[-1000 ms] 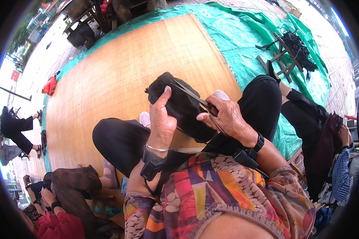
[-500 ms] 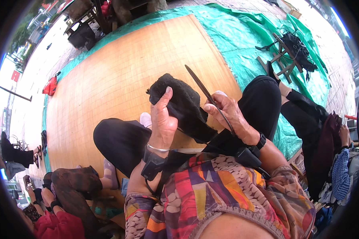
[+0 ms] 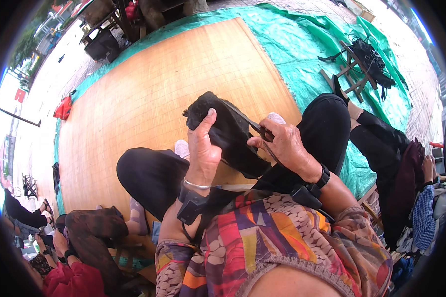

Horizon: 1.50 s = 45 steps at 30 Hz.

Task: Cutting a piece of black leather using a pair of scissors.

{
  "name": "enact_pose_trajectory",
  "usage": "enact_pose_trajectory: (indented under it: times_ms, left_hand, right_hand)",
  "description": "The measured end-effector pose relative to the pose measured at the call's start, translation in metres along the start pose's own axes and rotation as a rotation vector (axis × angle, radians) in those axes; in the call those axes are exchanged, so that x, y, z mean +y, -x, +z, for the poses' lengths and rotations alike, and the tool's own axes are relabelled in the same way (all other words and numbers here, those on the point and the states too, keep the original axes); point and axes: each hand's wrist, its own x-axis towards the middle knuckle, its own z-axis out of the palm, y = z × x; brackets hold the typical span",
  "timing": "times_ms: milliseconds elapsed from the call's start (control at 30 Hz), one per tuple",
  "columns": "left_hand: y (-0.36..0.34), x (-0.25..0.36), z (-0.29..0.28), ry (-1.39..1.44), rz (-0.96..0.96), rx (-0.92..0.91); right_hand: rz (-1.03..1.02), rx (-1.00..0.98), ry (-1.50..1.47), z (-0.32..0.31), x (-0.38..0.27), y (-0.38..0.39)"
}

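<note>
A folded black piece of fuzzy material (image 3: 228,141) is held over my lap. My left hand (image 3: 203,153) grips its left side, thumb pressed on top and fingers hidden behind it. My right hand (image 3: 290,148) holds dark metal scissors (image 3: 245,119), their long blades angled up-left along the upper right edge of the material. The scissors' lower handle runs back over my fingers toward the wrist. My knees in black trousers are on either side, with pale shoes partly visible behind the material.
A wooden mat (image 3: 158,74) lies on a green tarp (image 3: 297,44). A folding stool (image 3: 349,64) with a black bag (image 3: 374,64) stands at upper right, and a red bag (image 3: 63,108) at left. Seated people's legs and hands (image 3: 427,168) appear on both sides. Black containers (image 3: 101,47) stand at the back.
The scissors first lay on the material, were raised clear of it half a second ago, and are now lowered back onto it. The people at far left have shifted.
</note>
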Motion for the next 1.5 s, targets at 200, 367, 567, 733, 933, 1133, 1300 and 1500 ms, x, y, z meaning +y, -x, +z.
enact_pose_trajectory:
  times_ms: [200, 367, 567, 733, 933, 1133, 1300, 1500]
  left_hand:
    - [-0.003, 0.001, 0.006, 0.079, -0.072, -0.02]
    - [-0.001, 0.012, 0.0, 0.099, -0.073, -0.024]
    - [-0.003, -0.004, 0.0, 0.097, 0.0, -0.055]
    - [-0.001, 0.004, 0.001, 0.111, 0.035, -0.099]
    - [0.002, -0.005, 0.007, 0.108, 0.002, -0.077]
    - [0.0, -0.008, 0.001, 0.109, -0.084, -0.057]
    - [-0.003, -0.01, 0.0, -0.052, 0.004, 0.022]
    - [-0.006, -0.011, -0.006, -0.376, 0.236, -0.103]
  right_hand:
    - [0.307, -0.174, -0.349, -0.016, 0.014, -0.009]
    - [0.397, -0.57, -0.745, -0.015, -0.005, -0.008]
    - [0.39, -0.528, -0.626, -0.02, -0.009, -0.001]
    - [0.538, -0.304, -0.801, -0.02, -0.021, -0.006]
    - [0.332, -0.324, -0.447, -0.015, 0.009, 0.003]
    - [0.375, -0.394, -0.389, -0.008, -0.005, -0.006]
    - [0.138, -0.466, -0.71, -0.026, -0.056, -0.027]
    - [0.46, -0.49, -0.77, -0.021, -0.039, -0.02]
